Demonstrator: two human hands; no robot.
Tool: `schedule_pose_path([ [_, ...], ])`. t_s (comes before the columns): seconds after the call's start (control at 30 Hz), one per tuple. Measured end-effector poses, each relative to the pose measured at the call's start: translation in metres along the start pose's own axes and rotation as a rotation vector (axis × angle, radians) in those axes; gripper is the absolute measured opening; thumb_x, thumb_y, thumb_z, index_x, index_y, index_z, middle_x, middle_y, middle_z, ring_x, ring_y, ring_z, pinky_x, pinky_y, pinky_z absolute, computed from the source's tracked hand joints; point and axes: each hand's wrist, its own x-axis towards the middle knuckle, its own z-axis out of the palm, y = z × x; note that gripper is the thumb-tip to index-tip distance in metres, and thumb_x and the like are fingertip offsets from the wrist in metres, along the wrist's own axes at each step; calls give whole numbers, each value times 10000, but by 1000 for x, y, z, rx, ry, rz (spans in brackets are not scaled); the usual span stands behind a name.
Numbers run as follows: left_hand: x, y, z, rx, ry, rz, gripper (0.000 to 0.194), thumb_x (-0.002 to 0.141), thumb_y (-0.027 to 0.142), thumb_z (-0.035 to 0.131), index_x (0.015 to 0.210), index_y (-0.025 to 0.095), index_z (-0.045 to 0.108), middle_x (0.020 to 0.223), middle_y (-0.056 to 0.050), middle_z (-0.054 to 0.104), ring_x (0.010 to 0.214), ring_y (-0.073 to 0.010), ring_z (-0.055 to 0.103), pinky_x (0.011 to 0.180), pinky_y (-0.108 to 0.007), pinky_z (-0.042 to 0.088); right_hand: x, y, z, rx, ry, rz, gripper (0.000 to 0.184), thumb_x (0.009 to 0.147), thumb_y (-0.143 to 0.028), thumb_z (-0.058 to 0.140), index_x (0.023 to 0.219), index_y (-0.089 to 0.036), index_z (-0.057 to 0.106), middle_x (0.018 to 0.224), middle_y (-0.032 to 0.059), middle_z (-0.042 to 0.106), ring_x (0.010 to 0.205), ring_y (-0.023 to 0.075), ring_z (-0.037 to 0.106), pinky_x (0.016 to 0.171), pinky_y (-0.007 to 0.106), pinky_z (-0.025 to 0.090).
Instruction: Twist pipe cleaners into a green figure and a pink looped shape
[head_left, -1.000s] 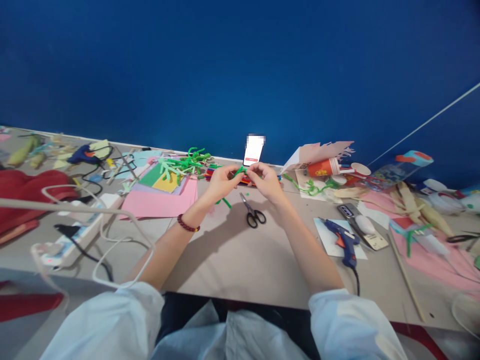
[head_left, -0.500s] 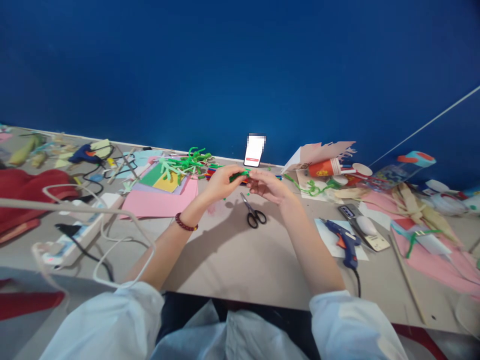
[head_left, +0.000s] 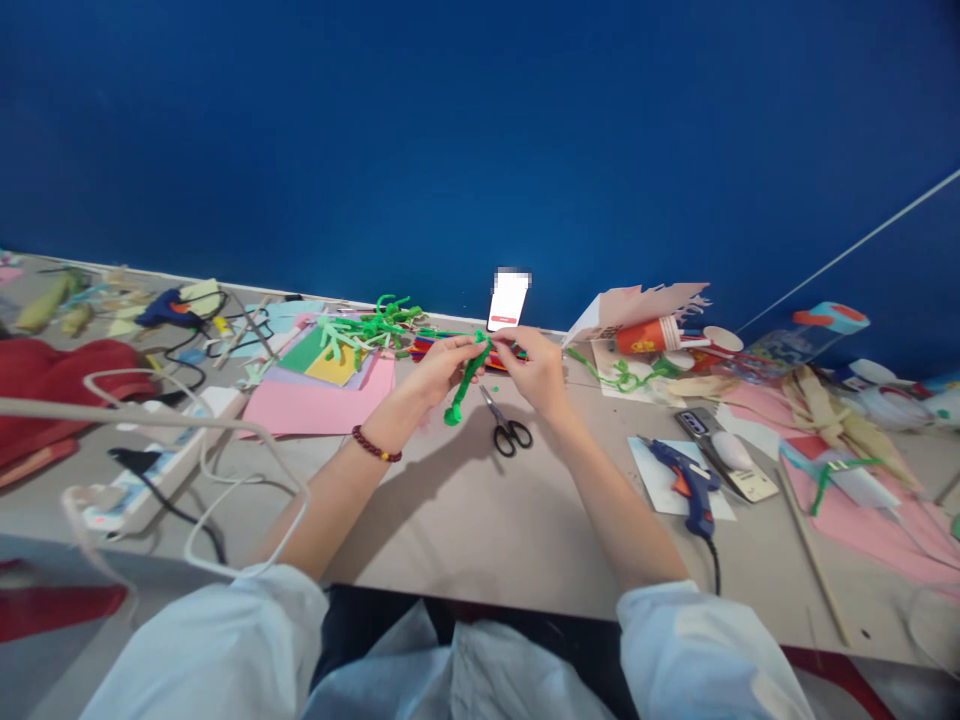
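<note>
My left hand [head_left: 442, 366] pinches a green pipe cleaner [head_left: 463, 392] that is twisted thick and has a curled lower end hanging toward the table. My right hand [head_left: 537, 372] is closed at the upper end of the same piece, its thumb and finger pressed together there. Just below both hands lie black-handled scissors [head_left: 510, 432], blades pointing away from me. Behind the fingers, a bundle of coloured pipe cleaners [head_left: 424, 347] is partly hidden.
A phone [head_left: 508, 302] leans against the blue wall. Left are pink paper [head_left: 322, 405], green twisted stems [head_left: 382, 322] and a power strip [head_left: 161, 465] with looping cables. Right are a glue gun [head_left: 688, 482], a grey phone [head_left: 697, 424], paper cups [head_left: 649, 335] and a wooden stick [head_left: 816, 560].
The green piece, mostly hidden between my hands before, now hangs down in plain sight. My right hand has turned and its fingers have drawn into a pinch.
</note>
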Motion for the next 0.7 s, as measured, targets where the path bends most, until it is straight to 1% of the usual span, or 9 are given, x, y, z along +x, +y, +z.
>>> schedule_pose_path([
  [0.17,0,-2,1,18,2,12,308,597,343,786,728,152,583,597,26,522,507,-73,482,469,-209,372,0,6,2,-49,24,-74,164,887,-267,506,908,-213,659,907,52,680,871,201,622,812,336,490],
  [0.33,-1,-2,3,50,17,69,301,596,361,783,718,152,604,599,21,528,502,-72,480,472,-206,391,-1,7,4,-104,77,-141,152,897,-253,509,910,-189,646,892,58,676,823,187,626,768,309,494],
  [0.5,-4,-2,7,138,89,169,289,626,406,752,678,153,623,593,15,534,510,-80,478,475,-213,411,-1,4,3,-168,94,-216,147,907,-217,497,886,-187,639,889,61,680,873,197,622,792,309,481],
  [0.7,-5,-4,10,220,205,259,290,650,411,724,747,149,647,638,-2,584,517,-86,504,464,-209,424,-3,2,6,-186,117,-187,161,922,-245,489,898,-191,638,897,59,673,851,189,621,753,303,492],
])
